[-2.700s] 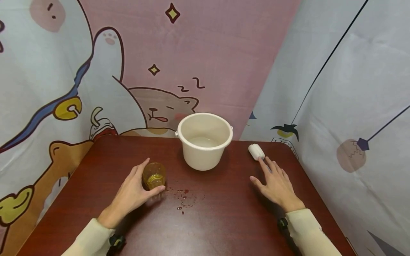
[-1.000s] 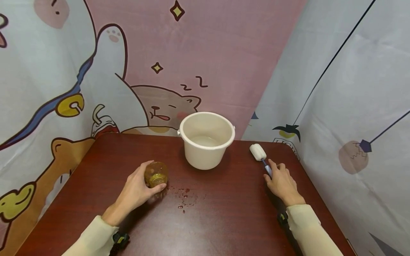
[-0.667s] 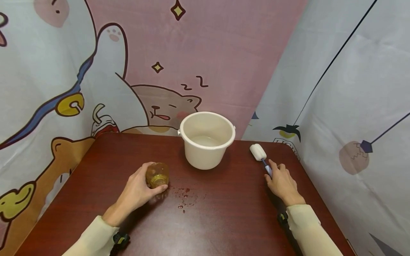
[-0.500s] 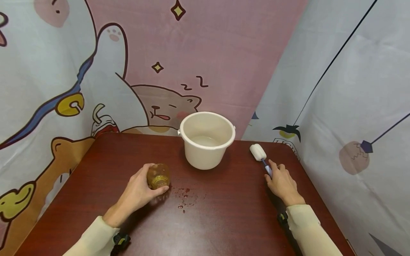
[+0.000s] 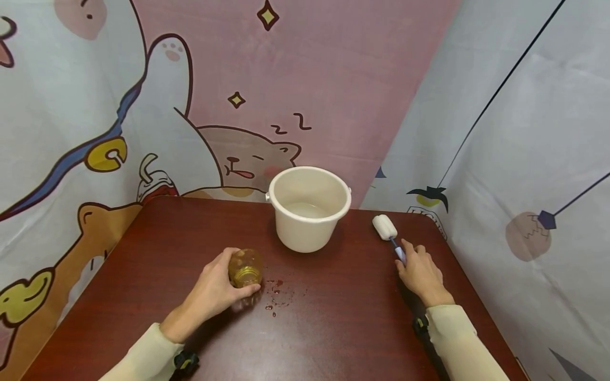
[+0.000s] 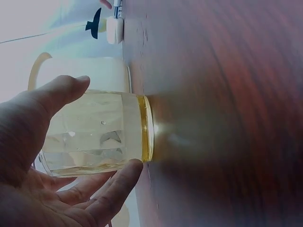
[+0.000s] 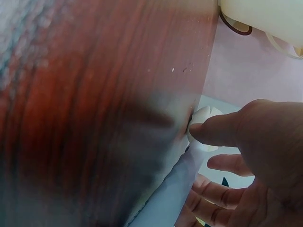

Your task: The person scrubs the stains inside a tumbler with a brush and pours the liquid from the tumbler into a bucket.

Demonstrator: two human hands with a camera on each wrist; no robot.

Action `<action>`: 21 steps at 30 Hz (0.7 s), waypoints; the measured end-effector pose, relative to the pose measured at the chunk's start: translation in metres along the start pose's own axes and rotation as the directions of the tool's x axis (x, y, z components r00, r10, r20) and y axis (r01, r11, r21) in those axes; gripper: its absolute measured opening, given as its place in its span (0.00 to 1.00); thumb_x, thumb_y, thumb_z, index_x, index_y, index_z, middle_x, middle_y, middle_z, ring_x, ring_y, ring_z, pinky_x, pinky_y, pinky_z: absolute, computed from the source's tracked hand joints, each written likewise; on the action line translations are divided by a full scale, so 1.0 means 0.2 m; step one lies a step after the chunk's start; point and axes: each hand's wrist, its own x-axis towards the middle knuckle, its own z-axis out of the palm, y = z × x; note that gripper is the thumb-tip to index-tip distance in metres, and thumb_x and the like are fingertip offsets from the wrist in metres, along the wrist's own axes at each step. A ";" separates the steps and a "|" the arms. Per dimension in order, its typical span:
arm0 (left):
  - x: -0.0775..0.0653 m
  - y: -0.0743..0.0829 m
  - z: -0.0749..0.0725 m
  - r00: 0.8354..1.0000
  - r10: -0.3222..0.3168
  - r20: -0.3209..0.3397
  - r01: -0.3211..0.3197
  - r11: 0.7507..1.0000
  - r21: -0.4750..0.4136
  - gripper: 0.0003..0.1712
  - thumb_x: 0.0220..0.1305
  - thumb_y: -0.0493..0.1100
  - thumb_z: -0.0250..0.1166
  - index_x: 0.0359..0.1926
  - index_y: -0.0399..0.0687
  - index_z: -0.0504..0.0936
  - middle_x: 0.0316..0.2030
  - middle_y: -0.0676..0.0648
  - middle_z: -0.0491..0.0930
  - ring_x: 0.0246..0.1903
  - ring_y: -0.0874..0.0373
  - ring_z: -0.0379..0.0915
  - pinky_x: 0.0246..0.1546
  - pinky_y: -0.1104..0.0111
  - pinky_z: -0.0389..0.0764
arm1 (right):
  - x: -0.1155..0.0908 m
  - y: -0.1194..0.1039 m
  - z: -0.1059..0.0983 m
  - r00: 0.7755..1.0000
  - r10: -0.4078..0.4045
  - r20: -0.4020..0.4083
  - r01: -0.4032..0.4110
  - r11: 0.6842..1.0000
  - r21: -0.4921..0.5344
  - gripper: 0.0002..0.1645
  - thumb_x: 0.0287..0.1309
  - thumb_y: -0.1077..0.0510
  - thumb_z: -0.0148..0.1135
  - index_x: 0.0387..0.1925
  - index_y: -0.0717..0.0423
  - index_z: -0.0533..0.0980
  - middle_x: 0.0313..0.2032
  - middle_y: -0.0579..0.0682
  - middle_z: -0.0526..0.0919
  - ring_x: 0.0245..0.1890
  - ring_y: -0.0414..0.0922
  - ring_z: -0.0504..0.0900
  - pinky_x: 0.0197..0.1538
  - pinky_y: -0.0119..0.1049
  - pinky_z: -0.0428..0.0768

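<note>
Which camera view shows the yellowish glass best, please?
The left wrist view: the yellowish glass appears close up, from the side, with its yellow band visible. The head view shows it smaller, from above, partly hidden by the left hand; the right wrist view does not show it.

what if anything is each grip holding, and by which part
The left grip holds the glass by its sides. The right grip is at the brush handle; whether it's held cannot be told.

clear yellowish glass; to its right, white-headed brush
</note>
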 end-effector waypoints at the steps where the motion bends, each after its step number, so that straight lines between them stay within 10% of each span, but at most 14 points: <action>1: 0.00 0.01 0.00 1.000 0.004 0.005 -0.004 1.000 0.001 0.50 0.55 0.56 0.95 0.70 0.46 0.77 0.61 0.38 0.90 0.56 0.41 0.92 0.51 0.49 0.96 | 0.00 0.00 0.00 1.000 0.002 0.002 -0.002 1.000 0.000 0.44 0.82 0.53 0.67 0.89 0.62 0.62 0.64 0.77 0.77 0.56 0.71 0.84 0.44 0.68 0.86; 21: -0.03 0.14 0.10 0.998 0.022 0.059 -0.022 1.000 0.007 0.51 0.51 0.56 0.97 0.69 0.48 0.79 0.61 0.41 0.90 0.58 0.44 0.92 0.52 0.54 0.96 | 0.00 0.02 0.00 1.000 -0.015 -0.009 0.015 0.999 -0.030 0.27 0.80 0.60 0.67 0.72 0.68 0.76 0.51 0.71 0.83 0.41 0.68 0.88 0.37 0.68 0.85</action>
